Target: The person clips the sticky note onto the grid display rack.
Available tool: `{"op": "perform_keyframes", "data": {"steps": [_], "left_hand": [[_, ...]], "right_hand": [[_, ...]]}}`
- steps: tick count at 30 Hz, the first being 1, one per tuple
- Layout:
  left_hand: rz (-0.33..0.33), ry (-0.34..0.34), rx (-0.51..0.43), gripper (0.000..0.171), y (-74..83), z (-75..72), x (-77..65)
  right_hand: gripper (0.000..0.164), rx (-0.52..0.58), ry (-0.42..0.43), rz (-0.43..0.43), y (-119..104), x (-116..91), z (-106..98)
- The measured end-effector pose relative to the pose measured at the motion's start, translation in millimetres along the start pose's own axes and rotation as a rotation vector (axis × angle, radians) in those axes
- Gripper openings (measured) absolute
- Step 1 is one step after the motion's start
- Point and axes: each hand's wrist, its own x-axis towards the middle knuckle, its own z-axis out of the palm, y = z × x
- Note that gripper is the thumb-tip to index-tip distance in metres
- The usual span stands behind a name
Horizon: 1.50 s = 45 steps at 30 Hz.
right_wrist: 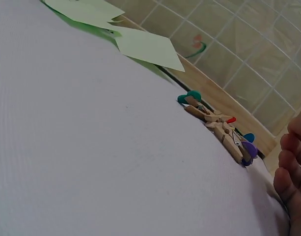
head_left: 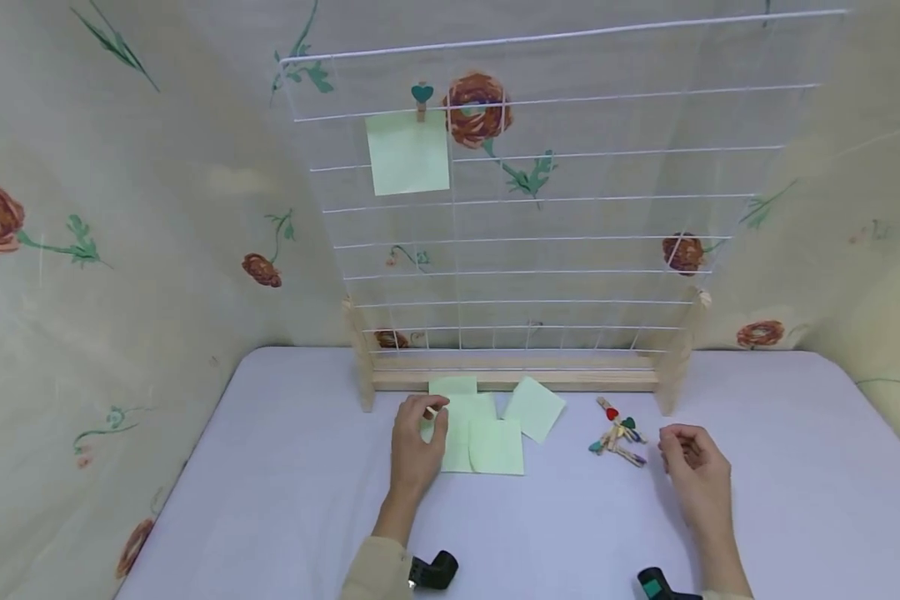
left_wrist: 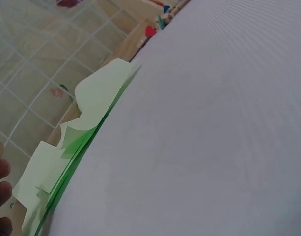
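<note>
Green notes [head_left: 497, 447]: limp, light paper, probably creases; lift by a corner.
Pegs [head_left: 628, 456]: light, stiff wood; pinch the heart ends.
Left hand [head_left: 417, 450]: fingers loosely bent, thumb apart, at notes' left edge; contact unclear.
Right hand [head_left: 697, 467]: fingers loosely curled, seemingly bare; pegs just left on tabletop [head_left: 570, 533].

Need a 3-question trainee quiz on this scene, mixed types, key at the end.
1. Multiple choice: What holds the hung note on the wire grid?
A) a magnet
B) a heart-topped clothespin
C) a strip of tape

2. True or false: The clothespin pile lies nearer the right hand than the left hand.

3. Fill in: Near the left hand, loose pale green ____ lie on the white-covered table.

Key: 1. B; 2. true; 3. paper sheets
</note>
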Motion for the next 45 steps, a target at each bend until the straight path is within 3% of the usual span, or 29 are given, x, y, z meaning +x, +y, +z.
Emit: {"op": "perform_keyframes", "data": {"steps": [4,10,21,27,32,39,45], "left_hand": [[0.044,-0.078,-0.008,0.011,1.7,-0.5,-4.3],[-0.011,-0.139,0.006,0.02,3.1,-1.2,0.0],[0.028,-0.189,0.075,0.022,5.8,9.3,-3.2],[0.038,-0.171,0.075,0.02,7.0,8.2,0.7],[-0.001,-0.219,0.091,0.022,1.9,0.5,-0.2],[0.006,-0.27,0.134,0.027,-2.6,-1.5,9.3],[-0.021,-0.314,0.132,0.025,5.7,3.3,-3.9]], "right_hand": [[0.022,-0.135,-0.05,-0.079,1,-4,2],[0.026,-0.245,-0.118,-0.133,-1,-2,6],[0.02,-0.249,-0.182,-0.301,5,-5,-1],[0.022,-0.254,-0.238,-0.308,3,-1,1],[0.023,-0.258,-0.281,-0.303,4,-1,10],[0.021,-0.254,-0.287,-0.309,-1,3,19],[0.019,-0.312,-0.285,-0.312,0,-6,6]]}}
